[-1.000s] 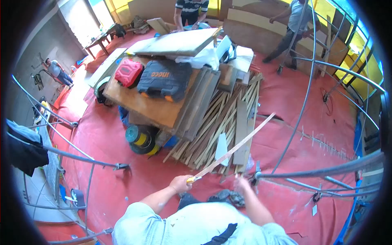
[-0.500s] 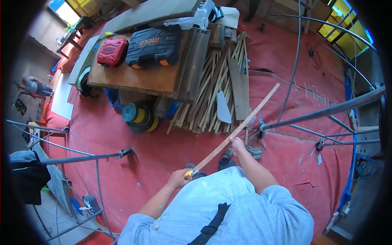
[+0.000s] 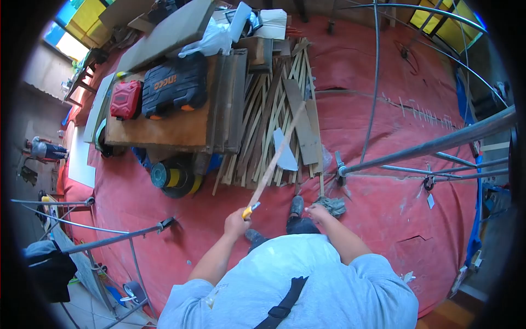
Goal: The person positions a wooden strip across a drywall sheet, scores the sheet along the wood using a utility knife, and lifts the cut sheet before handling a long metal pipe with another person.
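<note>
Gripping the long, thin wooden strip and small yellow-handled tool, the left hand needs steadiness — the strip points toward piled brown timber slats; the right hand's grasp — unclear.

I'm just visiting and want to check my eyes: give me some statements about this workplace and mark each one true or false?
1. The left hand has a wooden strip in its grip. True.
2. The right hand also holds that strip. False: the right hand is apart from it.
3. A yellow-handled tool is at the left hand. True.
4. The floor covering is blue. False: the floor covering is red.
5. The red case lies beside the larger dark case. True.
6. Both cases stand on the floor. False: they lie on a brown board.
</note>
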Available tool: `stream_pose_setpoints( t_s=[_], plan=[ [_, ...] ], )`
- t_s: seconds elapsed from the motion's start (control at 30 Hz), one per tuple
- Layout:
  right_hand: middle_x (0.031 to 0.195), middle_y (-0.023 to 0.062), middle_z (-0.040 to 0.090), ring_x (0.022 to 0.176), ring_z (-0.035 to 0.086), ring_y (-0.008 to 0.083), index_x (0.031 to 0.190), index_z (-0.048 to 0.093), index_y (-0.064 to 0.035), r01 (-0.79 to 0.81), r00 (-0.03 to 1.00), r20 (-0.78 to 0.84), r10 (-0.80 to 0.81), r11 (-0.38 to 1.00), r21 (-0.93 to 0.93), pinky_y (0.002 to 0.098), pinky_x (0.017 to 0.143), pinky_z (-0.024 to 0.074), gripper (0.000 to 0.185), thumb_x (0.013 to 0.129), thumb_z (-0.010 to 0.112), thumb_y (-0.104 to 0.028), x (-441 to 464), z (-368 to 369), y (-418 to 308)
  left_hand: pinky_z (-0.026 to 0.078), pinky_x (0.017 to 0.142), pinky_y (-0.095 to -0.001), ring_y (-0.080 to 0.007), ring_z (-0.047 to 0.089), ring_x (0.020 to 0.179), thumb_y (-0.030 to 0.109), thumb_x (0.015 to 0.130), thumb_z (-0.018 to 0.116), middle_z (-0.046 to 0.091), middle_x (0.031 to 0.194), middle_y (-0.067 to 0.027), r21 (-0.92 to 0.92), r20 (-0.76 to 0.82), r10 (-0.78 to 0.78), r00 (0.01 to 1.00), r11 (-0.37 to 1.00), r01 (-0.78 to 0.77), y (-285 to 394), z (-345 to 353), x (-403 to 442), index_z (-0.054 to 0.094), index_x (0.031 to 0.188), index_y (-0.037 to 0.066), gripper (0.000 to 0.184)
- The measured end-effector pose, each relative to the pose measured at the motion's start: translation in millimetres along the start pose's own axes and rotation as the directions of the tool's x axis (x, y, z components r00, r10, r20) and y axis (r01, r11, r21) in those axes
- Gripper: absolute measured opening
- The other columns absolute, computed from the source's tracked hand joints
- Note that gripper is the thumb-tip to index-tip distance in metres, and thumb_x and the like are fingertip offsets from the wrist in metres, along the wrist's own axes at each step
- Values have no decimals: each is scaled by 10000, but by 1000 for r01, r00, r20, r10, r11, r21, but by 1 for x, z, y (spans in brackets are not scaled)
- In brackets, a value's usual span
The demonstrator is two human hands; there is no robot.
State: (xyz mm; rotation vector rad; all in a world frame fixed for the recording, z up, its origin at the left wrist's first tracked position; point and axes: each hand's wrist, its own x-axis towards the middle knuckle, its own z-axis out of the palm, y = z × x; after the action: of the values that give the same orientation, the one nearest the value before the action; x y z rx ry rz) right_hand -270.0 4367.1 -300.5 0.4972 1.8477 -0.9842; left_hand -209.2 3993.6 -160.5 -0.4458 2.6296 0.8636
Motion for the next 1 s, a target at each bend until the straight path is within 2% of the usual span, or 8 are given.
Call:
stream_pose_setpoints(
  t_s=[0.17, 0.23, 0.3, 0.37, 0.5, 0.57, 0.7, 1.0],
  plan=[
    [867, 92, 722, 713, 659, 208, 1168, 703, -69, -34, 993, -119, 28, 998, -45, 395, 608, 503, 407, 956, 689, -416, -7, -60, 40, 560, 833, -498, -378, 709, 956, 287, 864, 696, 741, 996, -179, 100, -92, 75, 993, 993, -66, 50, 0, 109, 700, 1189, 145, 354],
    [898, 122, 731, 737, 676, 241, 1218, 693, -49, -61, 993, -114, 40, 980, -188, 420, 635, 521, 453, 955, 686, -418, -17, -73, 56, 538, 833, -552, -407, 679, 959, 354, 912, 676, 697, 1020, -197, 388, -149, 37, 988, 921, 24, 21, 29, 160, 712, 1129, 120, 321],
    [1197, 220, 696, 1076, 677, 339, 1310, 637, 19, -176, 983, -92, 161, 967, -183, 440, 913, 530, 680, 895, 724, -512, -22, -61, 68, 535, 823, -563, -420, 671, 952, 316, 931, 650, 665, 1010, -204, 494, -282, 120, 952, 869, 37, 26, 42, 190, 705, 1067, 88, 272],
    [1335, 281, 633, 1254, 616, 394, 1337, 594, 77, -157, 984, -123, 131, 960, -230, 431, 1054, 486, 827, 843, 752, -567, -27, -28, 95, 547, 849, -542, -407, 679, 984, 342, 925, 673, 670, 1052, -183, 463, -80, 43, 996, 886, -1, 37, 64, 221, 672, 1058, 64, 309],
    [1610, 278, 325, 1456, 405, 393, 1587, 233, 29, -385, 917, 62, 394, 915, -118, 442, 1175, 388, 1286, 698, 832, -680, -22, 61, 125, 546, 869, -529, -422, 688, 1010, 251, 921, 622, 709, 1069, -224, 353, 390, 37, 920, 917, -186, 47, 200, 278, 676, 1086, 84, 242],
    [1570, 299, 365, 1435, 416, 431, 1592, 214, 10, -631, 771, -45, 635, 754, -184, 473, 1167, 394, 1320, 661, 861, -667, -50, 49, 59, 545, 910, -511, -409, 682, 1075, 239, 895, 631, 712, 1141, -226, 348, 503, -81, 861, 930, -116, 71, 276, 291, 671, 1174, 101, 315],
    [1529, 324, 375, 1402, 420, 464, 1574, 262, -11, -629, 765, -190, 616, 777, -12, 506, 1152, 390, 1249, 659, 888, -587, -3, 49, 123, 546, 915, -509, -411, 684, 1065, 244, 886, 641, 709, 1133, -248, 99, 548, 72, 833, 984, -150, 36, 486, 329, 671, 1262, 101, 403],
    [1498, 336, 381, 1431, 341, 481, 1534, 314, -7, -543, 738, -391, 550, 828, 140, 538, 1176, 324, 1215, 614, 929, -507, 10, 54, 193, 542, 887, -537, -437, 690, 1028, 306, 911, 649, 719, 1082, -233, 4, 412, -187, 892, 979, 204, 81, 724, 357, 685, 1135, 74, 325]
  ],
)
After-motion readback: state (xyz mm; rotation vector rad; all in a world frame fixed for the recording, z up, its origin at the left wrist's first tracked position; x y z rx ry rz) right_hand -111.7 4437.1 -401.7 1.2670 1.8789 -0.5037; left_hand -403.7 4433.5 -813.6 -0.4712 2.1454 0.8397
